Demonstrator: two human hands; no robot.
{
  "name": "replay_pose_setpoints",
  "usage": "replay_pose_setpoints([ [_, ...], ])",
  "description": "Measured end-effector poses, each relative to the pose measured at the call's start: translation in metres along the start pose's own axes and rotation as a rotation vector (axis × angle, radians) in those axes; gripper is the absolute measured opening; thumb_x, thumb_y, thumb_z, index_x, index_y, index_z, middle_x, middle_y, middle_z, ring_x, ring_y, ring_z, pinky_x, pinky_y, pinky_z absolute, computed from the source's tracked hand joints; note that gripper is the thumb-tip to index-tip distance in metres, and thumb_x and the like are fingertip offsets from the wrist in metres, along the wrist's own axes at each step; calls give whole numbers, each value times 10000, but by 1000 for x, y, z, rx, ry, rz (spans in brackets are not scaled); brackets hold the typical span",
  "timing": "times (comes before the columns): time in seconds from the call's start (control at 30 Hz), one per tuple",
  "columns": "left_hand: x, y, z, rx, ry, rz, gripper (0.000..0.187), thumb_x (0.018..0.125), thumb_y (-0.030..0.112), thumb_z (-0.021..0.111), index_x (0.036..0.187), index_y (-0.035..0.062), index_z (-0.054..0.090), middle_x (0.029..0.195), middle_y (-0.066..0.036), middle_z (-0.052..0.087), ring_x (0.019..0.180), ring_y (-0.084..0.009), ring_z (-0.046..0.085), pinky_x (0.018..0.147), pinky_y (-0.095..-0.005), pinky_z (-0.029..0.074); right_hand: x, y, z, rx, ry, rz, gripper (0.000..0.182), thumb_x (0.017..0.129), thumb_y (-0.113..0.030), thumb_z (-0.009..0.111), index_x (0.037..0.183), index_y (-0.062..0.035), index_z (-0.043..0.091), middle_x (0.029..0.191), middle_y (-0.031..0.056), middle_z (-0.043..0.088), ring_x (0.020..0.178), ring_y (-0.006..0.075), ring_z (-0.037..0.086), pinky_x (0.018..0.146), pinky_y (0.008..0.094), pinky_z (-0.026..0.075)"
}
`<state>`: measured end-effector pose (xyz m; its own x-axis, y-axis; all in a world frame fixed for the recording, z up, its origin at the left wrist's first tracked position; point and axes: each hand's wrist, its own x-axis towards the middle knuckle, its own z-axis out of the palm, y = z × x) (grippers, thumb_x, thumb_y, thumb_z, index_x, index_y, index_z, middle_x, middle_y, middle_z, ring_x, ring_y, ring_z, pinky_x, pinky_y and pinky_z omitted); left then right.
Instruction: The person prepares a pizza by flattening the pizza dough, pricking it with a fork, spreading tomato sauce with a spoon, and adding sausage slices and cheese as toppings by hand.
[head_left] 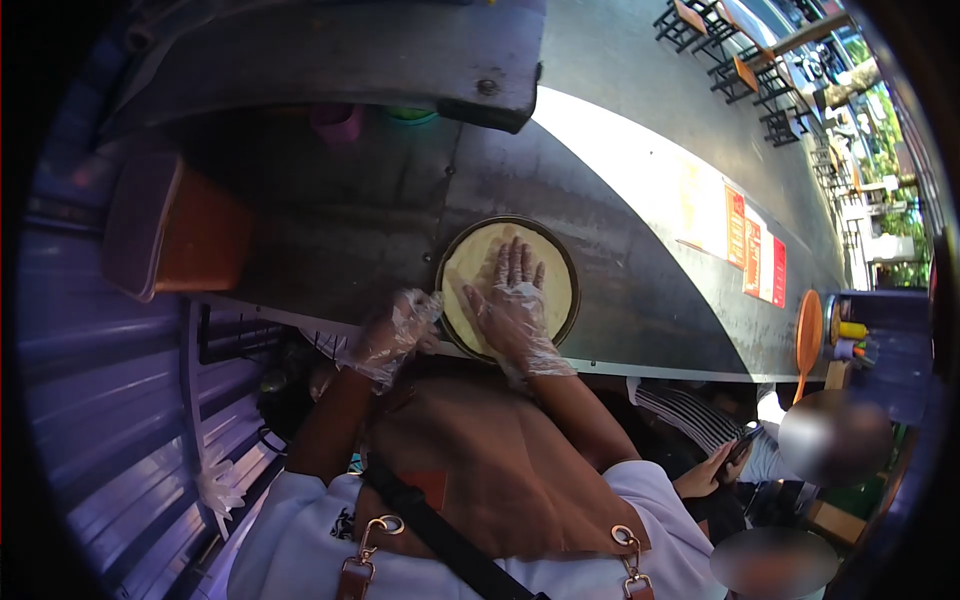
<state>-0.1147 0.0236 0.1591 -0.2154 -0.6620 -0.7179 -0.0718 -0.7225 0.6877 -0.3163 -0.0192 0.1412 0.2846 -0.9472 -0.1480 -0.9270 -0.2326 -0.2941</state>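
A flat round of pale dough [470,260] fills a round dark-rimmed pan [572,262] at the front of the counter. My right hand [514,305], in a clear plastic glove, lies flat on the dough with its fingers stretched out. At the pan's left rim is my left hand [408,325], gloved the same way, its fingers curled in; whether they grip the rim or something small is hard to see.
An orange-brown bin [205,230] stands at the left. Pink [336,122] and green containers [412,115] sit under a metal housing [330,60]. Red-and-white menu sheets [752,250] and a wooden paddle [808,335] lie right. Nearby, a person's hands [705,470] hold a phone.
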Motion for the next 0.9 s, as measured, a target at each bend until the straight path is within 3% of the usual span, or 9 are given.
replay_pose_setpoints([
  [0.07, 35, -19, -10, -51, 89, 276, 267, 1002, 261, 632, 1037, -2, 599, 818, -22, 621, 633, -109, 645, 556, -274, 561, -3, 3, 11, -9, 12, 0, 853, 1005, -511, 437, 1547, 95, 178, 1634, 291, 116, 1533, 408, 94, 1234, 529, 54],
  [0.1, 65, -48, -25, 284, 195, 413, 269, 1006, 270, 622, 1044, 5, 601, 823, -15, 623, 633, -93, 642, 534, -263, 553, -4, 5, 12, 17, 28, 6, 849, 1006, -514, 434, 1545, 93, 186, 1633, 290, 122, 1534, 405, 88, 1238, 517, 56],
  [0.13, 64, -37, -23, 294, 176, 416, 269, 1006, 270, 622, 1044, 5, 601, 823, -15, 623, 633, -93, 642, 534, -263, 553, -2, 9, 10, 18, 35, 26, 849, 1006, -514, 434, 1545, 93, 186, 1633, 290, 122, 1534, 405, 88, 1238, 517, 56],
  [0.2, 48, -8, -19, 197, 55, 211, 255, 1005, 258, 620, 1038, 6, 597, 824, -8, 619, 638, -84, 639, 530, -245, 552, 2, 12, 6, 147, -35, 39, 817, 1025, -478, 414, 1537, 112, 176, 1615, 333, 115, 1524, 440, 92, 1239, 506, 70],
  [0.33, 39, 7, -11, 165, 74, 123, 241, 1000, 244, 627, 975, 11, 571, 792, -33, 615, 608, -106, 658, 516, -249, 566, 7, 11, -1, 121, -46, 126, 832, 1025, -512, 392, 1531, 119, 197, 1614, 327, 133, 1528, 417, 105, 1244, 481, 82],
  [0.57, 42, 8, -11, 166, 38, 100, 242, 1003, 235, 612, 992, 3, 545, 798, -58, 614, 594, -135, 669, 517, -263, 583, 9, 9, -4, 220, -1, 159, 873, 1011, -543, 391, 1526, 133, 192, 1616, 323, 137, 1530, 418, 101, 1238, 508, 75],
  [0.63, 36, -10, -10, 126, 104, 200, 265, 1019, 226, 575, 1054, -35, 549, 763, -92, 644, 581, -160, 680, 499, -293, 580, -21, -23, 7, -31, 44, 260, 872, 1011, -539, 388, 1529, 132, 185, 1616, 324, 135, 1524, 436, 104, 1230, 542, 76],
  [0.73, 29, 5, -4, 174, 73, 121, 285, 1018, 226, 576, 1092, -47, 544, 769, -104, 646, 595, -179, 688, 509, -299, 586, -24, -15, 18, -17, 77, 247, 876, 1009, -542, 391, 1532, 128, 180, 1615, 328, 133, 1520, 450, 105, 1222, 565, 74],
  [0.9, 40, -1, -12, 192, 10, 110, 274, 1015, 219, 579, 1058, -49, 539, 805, -105, 637, 597, -169, 685, 516, -285, 591, -19, -11, 5, 124, 52, 309, 853, 1016, -511, 404, 1532, 129, 176, 1617, 326, 129, 1521, 438, 122, 1231, 532, 72],
])
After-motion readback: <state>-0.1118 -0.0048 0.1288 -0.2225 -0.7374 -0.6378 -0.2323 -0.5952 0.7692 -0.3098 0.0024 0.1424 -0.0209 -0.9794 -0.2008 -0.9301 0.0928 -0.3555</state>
